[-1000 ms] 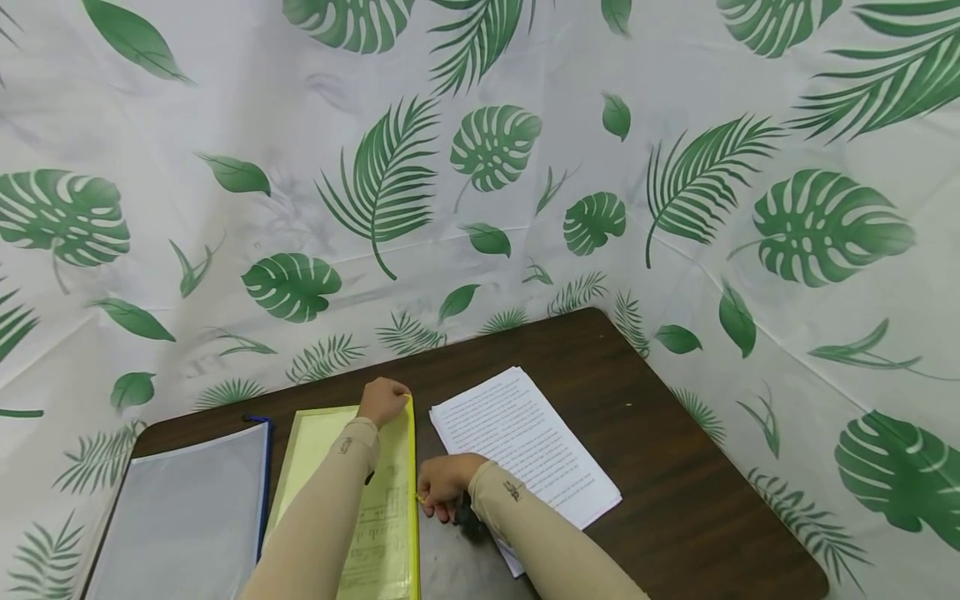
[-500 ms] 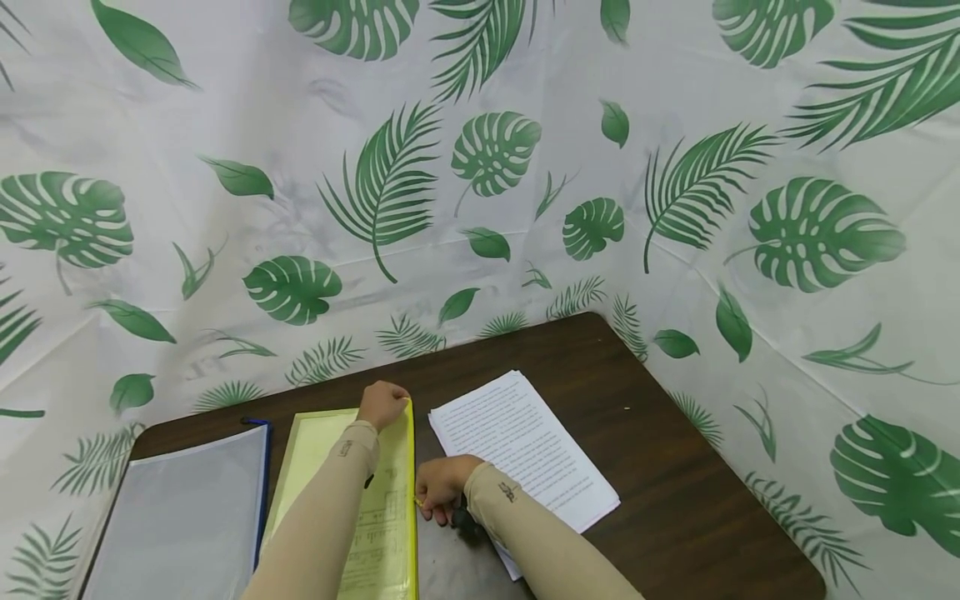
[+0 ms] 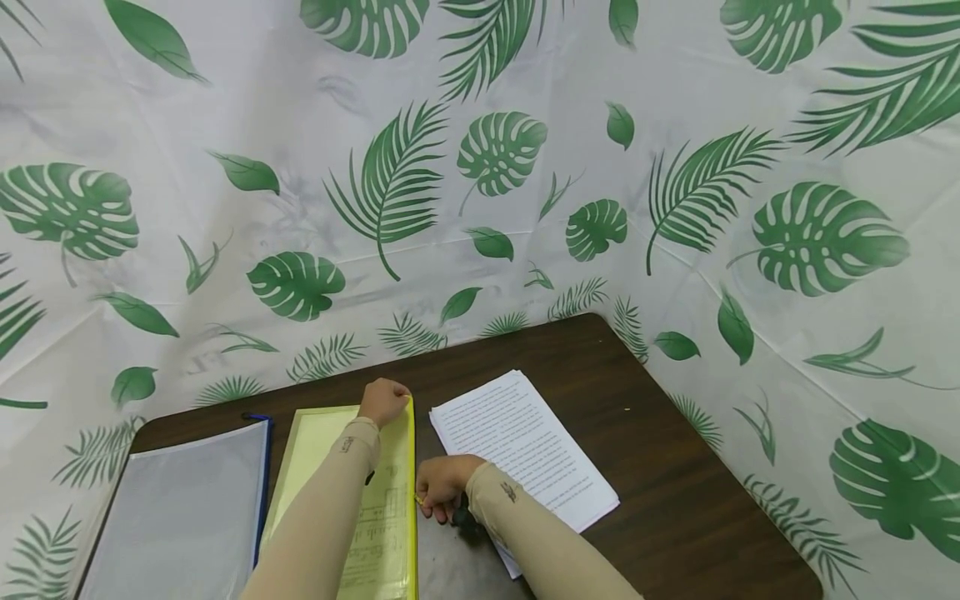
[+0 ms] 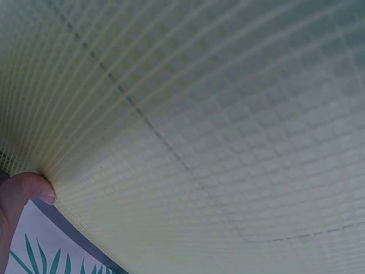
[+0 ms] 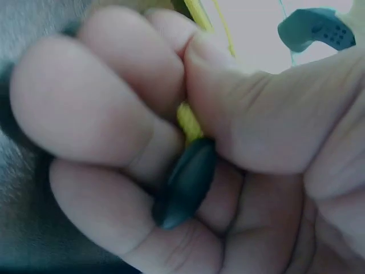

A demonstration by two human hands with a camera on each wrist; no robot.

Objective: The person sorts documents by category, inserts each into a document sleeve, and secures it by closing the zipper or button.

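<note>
A yellow mesh zip pouch (image 3: 322, 450) with a printed sheet inside lies on the dark wooden table (image 3: 660, 467). My left hand (image 3: 384, 400) grips its far right corner. In the left wrist view the mesh (image 4: 217, 125) fills the frame, with one fingertip (image 4: 23, 194) at its edge. My right hand (image 3: 441, 486) is at the pouch's right edge, partway down. In the right wrist view my right hand (image 5: 185, 85) pinches a yellow zip pull (image 5: 189, 123) between thumb and forefinger. A dark oval piece (image 5: 185, 182) sits against the curled fingers.
A stack of printed white paper (image 3: 525, 446) lies just right of the hands. A grey mesh pouch with blue trim (image 3: 180, 508) lies at the table's left. A leaf-patterned cloth (image 3: 480, 167) hangs behind and to the right of the table.
</note>
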